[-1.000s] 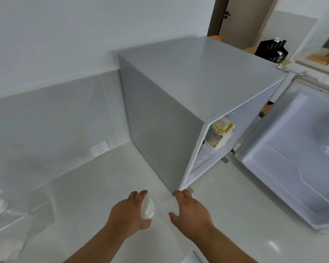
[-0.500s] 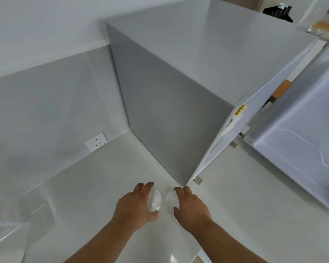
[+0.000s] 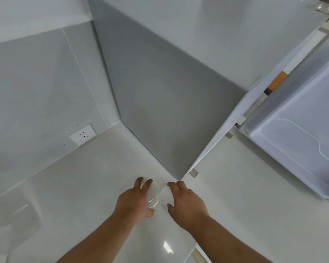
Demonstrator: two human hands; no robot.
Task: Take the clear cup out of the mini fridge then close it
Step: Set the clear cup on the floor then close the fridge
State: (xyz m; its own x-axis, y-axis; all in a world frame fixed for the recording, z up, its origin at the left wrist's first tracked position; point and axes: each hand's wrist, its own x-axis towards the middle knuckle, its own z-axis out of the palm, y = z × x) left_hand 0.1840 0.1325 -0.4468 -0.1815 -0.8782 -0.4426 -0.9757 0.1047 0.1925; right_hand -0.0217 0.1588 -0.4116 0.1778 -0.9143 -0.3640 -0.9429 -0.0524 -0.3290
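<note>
White tabletop (image 3: 84, 186), mini fridge (image 3: 169, 111) door (image 3: 302, 139) open. Left hand (image 3: 135, 202) grip wraps clear cup (image 3: 152, 197), tilted, mouth facing right. Right hand (image 3: 186, 201) loosely open just beside, holding nothing.

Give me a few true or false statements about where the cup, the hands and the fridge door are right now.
1. The left hand grips the clear cup. True.
2. The mini fridge door is shut. False: it stands wide open.
3. The cup sits inside the mini fridge. False: it is outside, over the white countertop.
4. The right hand is open beside the cup. True.
5. A wall socket sits left of the fridge. True.
</note>
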